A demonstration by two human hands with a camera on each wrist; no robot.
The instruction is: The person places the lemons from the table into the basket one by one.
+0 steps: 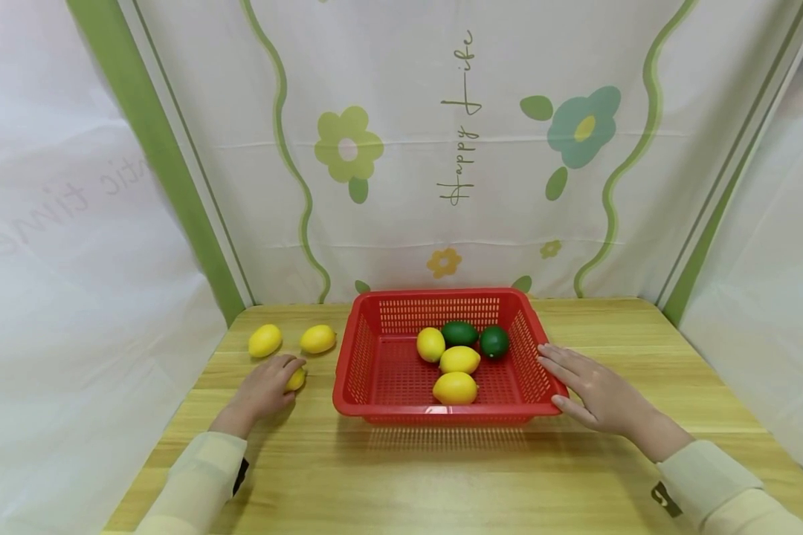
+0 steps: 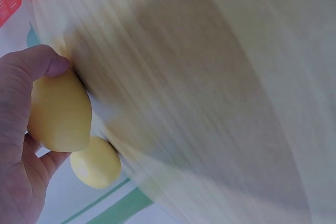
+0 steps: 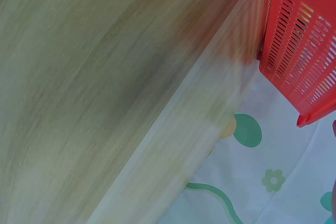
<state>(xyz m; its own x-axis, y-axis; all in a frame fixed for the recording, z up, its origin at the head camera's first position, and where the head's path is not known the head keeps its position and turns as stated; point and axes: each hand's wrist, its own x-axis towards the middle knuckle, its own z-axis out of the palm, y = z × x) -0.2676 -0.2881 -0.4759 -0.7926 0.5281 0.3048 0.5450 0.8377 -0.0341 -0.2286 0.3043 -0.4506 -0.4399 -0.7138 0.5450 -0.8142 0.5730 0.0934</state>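
Observation:
My left hand (image 1: pixel 264 390) grips a yellow lemon (image 2: pixel 60 111) on the left part of the table, thumb on one side and fingers round the other. Beyond that hand lie two more lemons, one at the far left (image 1: pixel 265 340) and one nearer the basket (image 1: pixel 317 339). A red plastic basket (image 1: pixel 448 410) stands mid-table. Inside it are three lemons (image 1: pixel 455 388) and two dark green fruits (image 1: pixel 494 342) shaped like lemons or limes. My right hand (image 1: pixel 598 390) rests on the basket's right rim with its fingers extended.
The wooden table (image 1: pixel 442 483) runs back to a white flowered curtain (image 1: pixel 401 148). More pale cloth hangs along the left (image 1: pixel 73 260) and right (image 1: pixel 769 245) sides. The basket's perforated side (image 3: pixel 304 51) fills the upper right of the right wrist view.

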